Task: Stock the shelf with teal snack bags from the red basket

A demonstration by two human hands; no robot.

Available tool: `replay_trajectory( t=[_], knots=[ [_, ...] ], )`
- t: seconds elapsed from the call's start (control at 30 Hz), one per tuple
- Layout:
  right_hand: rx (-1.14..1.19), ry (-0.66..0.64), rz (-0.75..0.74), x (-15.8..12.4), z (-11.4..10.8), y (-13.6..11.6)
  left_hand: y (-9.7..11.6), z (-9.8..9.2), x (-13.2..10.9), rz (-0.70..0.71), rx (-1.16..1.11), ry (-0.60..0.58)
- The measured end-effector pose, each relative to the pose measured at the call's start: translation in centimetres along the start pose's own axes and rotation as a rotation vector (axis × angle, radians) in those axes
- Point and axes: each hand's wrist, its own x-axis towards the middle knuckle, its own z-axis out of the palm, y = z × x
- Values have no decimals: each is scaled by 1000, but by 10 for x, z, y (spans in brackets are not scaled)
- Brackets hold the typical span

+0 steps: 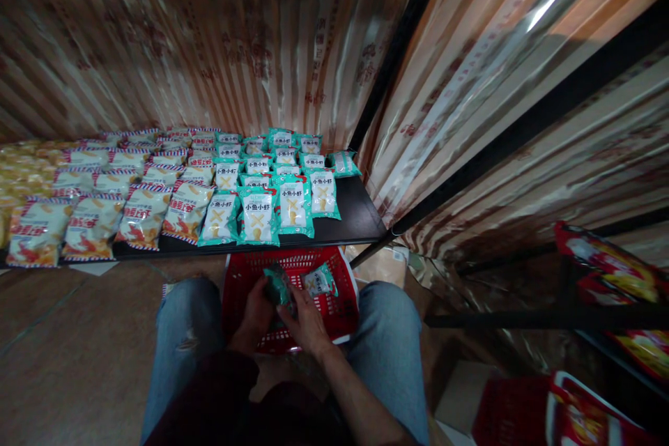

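Note:
A teal snack bag is between my two hands, over the red plastic basket on the floor between my knees. My left hand is closed on the bag's left side. On its right, my right hand has its fingers against the same bag. Another teal and white snack bag lies in the basket, just beyond my right hand. In front of the basket, several matching teal snack bags stand in rows on the black shelf.
Red, white and blue snack bags fill the shelf further left, then yellowish packs. Black metal posts and pinkish sheeting stand behind. At right are red packs, a cardboard box and another red basket.

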Motion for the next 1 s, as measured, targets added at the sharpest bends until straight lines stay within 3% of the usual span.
replay_trajectory(
  t=[0.27, 0.53, 0.8, 1.0],
  knots=[
    [85, -17, 121, 2, 4, 7, -7, -6, 2, 85, 51, -132],
    [181, 77, 269, 8, 1, 9, -14, -14, 10, 132, 175, -126],
    [541, 108, 421, 12, -3, 13, -19, -17, 10, 71, 312, -159],
    [525, 89, 521, 12, -10, 4, -19, -16, 5, 139, 426, -104]
  ],
)
